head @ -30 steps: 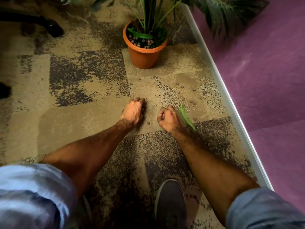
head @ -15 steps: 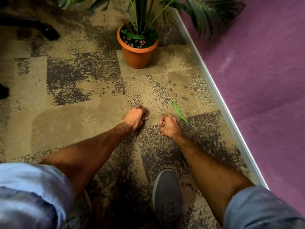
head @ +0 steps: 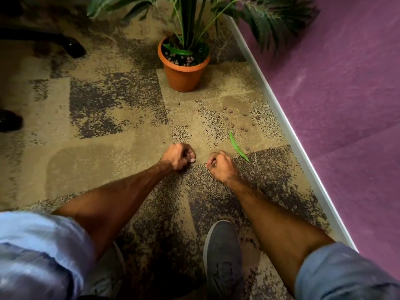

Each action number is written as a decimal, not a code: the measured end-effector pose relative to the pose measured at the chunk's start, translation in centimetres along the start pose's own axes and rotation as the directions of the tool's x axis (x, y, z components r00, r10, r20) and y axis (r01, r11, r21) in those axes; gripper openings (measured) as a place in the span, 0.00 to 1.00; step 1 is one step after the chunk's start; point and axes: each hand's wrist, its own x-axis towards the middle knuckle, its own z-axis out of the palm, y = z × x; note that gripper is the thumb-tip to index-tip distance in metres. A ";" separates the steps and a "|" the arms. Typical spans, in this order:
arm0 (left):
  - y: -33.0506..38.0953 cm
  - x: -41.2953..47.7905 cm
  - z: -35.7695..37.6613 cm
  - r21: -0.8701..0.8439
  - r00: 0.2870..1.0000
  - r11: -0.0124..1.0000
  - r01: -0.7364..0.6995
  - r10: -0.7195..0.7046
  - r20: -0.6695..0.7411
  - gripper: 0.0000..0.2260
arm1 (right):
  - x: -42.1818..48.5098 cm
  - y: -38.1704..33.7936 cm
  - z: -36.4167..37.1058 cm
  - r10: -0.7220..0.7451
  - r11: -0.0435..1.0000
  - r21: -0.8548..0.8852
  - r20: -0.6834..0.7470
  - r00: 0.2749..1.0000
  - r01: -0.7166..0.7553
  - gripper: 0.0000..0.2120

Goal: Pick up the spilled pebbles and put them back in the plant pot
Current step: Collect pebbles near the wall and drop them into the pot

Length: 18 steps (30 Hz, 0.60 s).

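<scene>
An orange plant pot with a green palm and brown pebbles on its soil stands on the carpet ahead. Several spilled pebbles lie scattered to the pot's lower right, near the wall strip. My left hand is curled into a fist low over the carpet, closed round pebbles that its fingers hide. Just to its right, my right hand is also curled, and a pebble shows between its fingers. One loose pebble lies between the two hands.
A fallen green leaf lies right of my right hand. A white skirting strip runs diagonally along a purple wall. A black chair base is at upper left. My grey shoe is below the hands.
My left hand has closed into a fist over the pebbles that lay at its fingertips. Both hands have drawn back toward me, and the view has shifted so the pot sits farther away.
</scene>
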 end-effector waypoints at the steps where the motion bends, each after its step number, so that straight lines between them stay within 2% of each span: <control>1: 0.5 0.2 -0.1 -0.139 0.996 0.986 0.089 -0.088 0.011 0.06 | -0.1 -0.3 0.0 -0.005 1.000 -0.020 -0.007 1.000 0.004 0.10; 3: 1.2 0.3 -0.5 -0.478 0.973 0.851 0.215 -0.228 0.033 0.10 | 0.3 -0.7 0.5 -0.016 1.000 -0.027 0.008 1.000 0.016 0.14; 4: 1.3 0.3 -0.6 -0.576 0.963 0.781 0.243 -0.266 0.044 0.10 | 0.1 -1.5 0.1 -0.056 0.997 -0.055 0.044 0.997 0.059 0.15; 6: 1.2 0.3 -0.8 -0.641 0.950 0.716 0.276 -0.305 0.069 0.08 | 0.5 -2.0 0.2 -0.134 0.986 -0.094 0.069 0.989 0.140 0.17; 7: 1.1 0.3 -0.9 -0.677 0.940 0.670 0.303 -0.327 0.097 0.12 | 0.8 -2.0 0.3 -0.164 0.977 -0.123 0.090 0.982 0.175 0.16; 9: 1.2 0.5 -1.3 -0.750 0.915 0.554 0.362 -0.364 0.173 0.17 | 1.3 -3.0 -0.2 -0.121 0.989 -0.067 0.129 0.984 0.130 0.14; 11: 1.5 0.7 -1.8 -0.809 0.905 0.444 0.385 -0.354 0.236 0.15 | 1.8 -4.1 -0.6 0.091 0.974 0.196 0.132 0.987 -0.116 0.08; 12: 1.5 0.7 -2.2 -0.852 0.907 0.367 0.374 -0.338 0.252 0.12 | 2.1 -4.6 -0.9 0.211 0.902 0.348 0.161 0.964 -0.256 0.04; 13: 1.9 0.7 -2.5 -0.891 0.910 0.286 0.353 -0.324 0.258 0.09 | 2.4 -4.7 -1.3 0.281 0.810 0.481 0.184 0.942 -0.335 0.04; 14: 2.1 0.8 -2.7 -0.921 0.912 0.210 0.328 -0.324 0.251 0.08 | 2.9 -4.7 -1.5 0.323 0.670 0.624 0.243 0.915 -0.403 0.05; 16: 2.5 1.1 -3.2 -0.955 0.913 0.094 0.280 -0.334 0.235 0.13 | 4.0 -4.8 -2.3 0.312 0.260 0.849 0.377 0.872 -0.460 0.09; 17: 3.0 1.2 -3.4 -0.964 0.911 0.047 0.262 -0.341 0.232 0.16 | 4.6 -5.1 -2.8 0.283 0.072 0.886 0.423 0.861 -0.458 0.09; 18: 3.6 1.5 -3.6 -0.969 0.914 0.006 0.247 -0.335 0.231 0.18 | 5.1 -5.4 -3.3 0.251 -0.062 0.890 0.451 0.856 -0.451 0.09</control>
